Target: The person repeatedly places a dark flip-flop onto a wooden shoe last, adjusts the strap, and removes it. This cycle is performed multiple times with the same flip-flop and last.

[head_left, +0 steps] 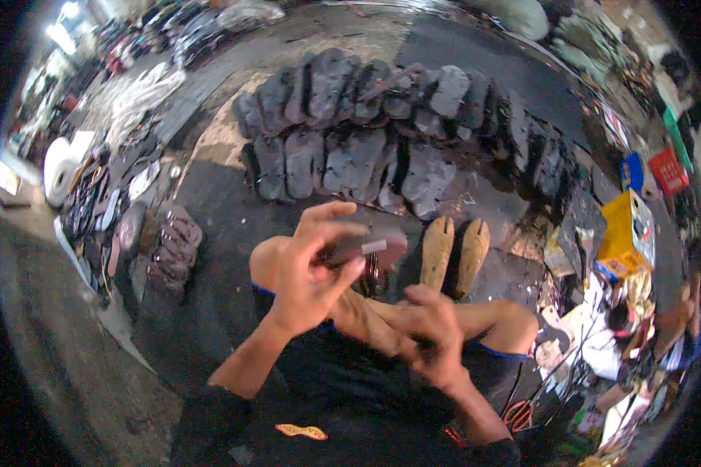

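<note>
My left hand is raised over my lap, thumb and fingers closed around a dark brown sandal with a small pale label on it. Part of the sandal is hidden behind the fingers. Lower and to the right, my right hand hovers in front of my crossed legs, apart from the sandal. Its fingers are curled and smeared by motion, so whatever they may hold does not show. Just beyond the hands, two tan foot-shaped lasts lie side by side on the dark floor.
Rows of dark soles curve across the floor ahead. A cluster of brown sandal pieces lies at left beside heaped scraps. On the right are a yellow box, a red box and orange-handled scissors among clutter.
</note>
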### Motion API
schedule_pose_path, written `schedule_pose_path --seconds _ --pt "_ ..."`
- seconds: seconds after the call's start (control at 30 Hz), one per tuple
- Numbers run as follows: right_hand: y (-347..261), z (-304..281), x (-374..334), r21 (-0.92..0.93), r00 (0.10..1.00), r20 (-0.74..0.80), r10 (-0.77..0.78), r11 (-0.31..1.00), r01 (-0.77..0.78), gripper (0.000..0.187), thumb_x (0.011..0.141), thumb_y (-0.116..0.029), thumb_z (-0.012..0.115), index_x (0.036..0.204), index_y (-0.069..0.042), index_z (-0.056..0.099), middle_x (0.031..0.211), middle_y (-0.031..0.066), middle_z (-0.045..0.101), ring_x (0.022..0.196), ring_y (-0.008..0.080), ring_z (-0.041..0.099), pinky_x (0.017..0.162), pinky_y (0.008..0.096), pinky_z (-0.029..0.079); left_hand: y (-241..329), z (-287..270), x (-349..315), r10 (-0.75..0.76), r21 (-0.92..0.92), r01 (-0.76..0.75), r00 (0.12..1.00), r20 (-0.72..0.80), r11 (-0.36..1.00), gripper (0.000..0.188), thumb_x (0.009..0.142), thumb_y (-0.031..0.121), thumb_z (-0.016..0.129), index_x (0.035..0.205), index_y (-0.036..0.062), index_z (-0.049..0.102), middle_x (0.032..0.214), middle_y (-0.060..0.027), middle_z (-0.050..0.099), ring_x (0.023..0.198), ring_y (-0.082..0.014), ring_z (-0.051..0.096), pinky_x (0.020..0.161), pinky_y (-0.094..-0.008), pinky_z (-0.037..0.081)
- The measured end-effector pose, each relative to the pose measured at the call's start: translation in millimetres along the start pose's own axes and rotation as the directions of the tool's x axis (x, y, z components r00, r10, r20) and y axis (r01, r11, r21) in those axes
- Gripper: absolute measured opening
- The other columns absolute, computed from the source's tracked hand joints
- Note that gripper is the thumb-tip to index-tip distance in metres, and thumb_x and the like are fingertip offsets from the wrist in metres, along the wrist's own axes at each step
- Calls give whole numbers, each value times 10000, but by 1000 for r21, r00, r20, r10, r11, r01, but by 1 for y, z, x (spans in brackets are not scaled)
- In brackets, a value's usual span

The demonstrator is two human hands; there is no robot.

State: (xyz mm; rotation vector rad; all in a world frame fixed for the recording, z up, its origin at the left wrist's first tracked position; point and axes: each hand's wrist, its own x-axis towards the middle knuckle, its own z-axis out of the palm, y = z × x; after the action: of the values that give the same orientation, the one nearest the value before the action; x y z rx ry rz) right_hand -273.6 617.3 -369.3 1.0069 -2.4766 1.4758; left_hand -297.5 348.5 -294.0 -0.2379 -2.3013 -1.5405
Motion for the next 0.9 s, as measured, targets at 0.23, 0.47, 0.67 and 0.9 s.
schedule_pose_path --seconds 0.23,0.47,0.67,0.9 --pt "-35 -40 50 109 983 -179 -38 992 59 458 813 -18 826 1248 47 701 1283 231 736 1224 366 715 1063 445 553 20 36 -27 354 -50 -351 932 80 935 397 811 -74 832 1190 -6 731 1306 -214 741 1161 -337 756 1023 -504 596" --pt "-27 -28 43 217 964 -264 -27 972 87 299 824 47 816 1110 49 728 1159 224 772 1131 354 759 1015 430 590 20 43 -23 303 -214 -274 946 117 938 540 770 29 915 1205 39 595 1182 -172 715 1170 -372 704 1052 -517 550" --pt "-21 -30 46 200 975 -214 -61 974 105 336 802 33 832 1121 49 725 1141 218 772 1120 340 756 1000 427 592 7 30 -18 300 -157 -261 899 319 952 489 760 20 906 1139 51 598 1124 -140 658 1100 -332 693 957 -461 571" --pt "4 -46 56 286 993 99 -67 958 36 511 746 -68 905 1230 -35 749 1186 138 764 1190 346 707 1045 449 551 1 35 -27 268 -124 -241 916 299 963 364 818 13 868 1098 28 637 1109 -144 733 1004 -313 729 887 -423 589"
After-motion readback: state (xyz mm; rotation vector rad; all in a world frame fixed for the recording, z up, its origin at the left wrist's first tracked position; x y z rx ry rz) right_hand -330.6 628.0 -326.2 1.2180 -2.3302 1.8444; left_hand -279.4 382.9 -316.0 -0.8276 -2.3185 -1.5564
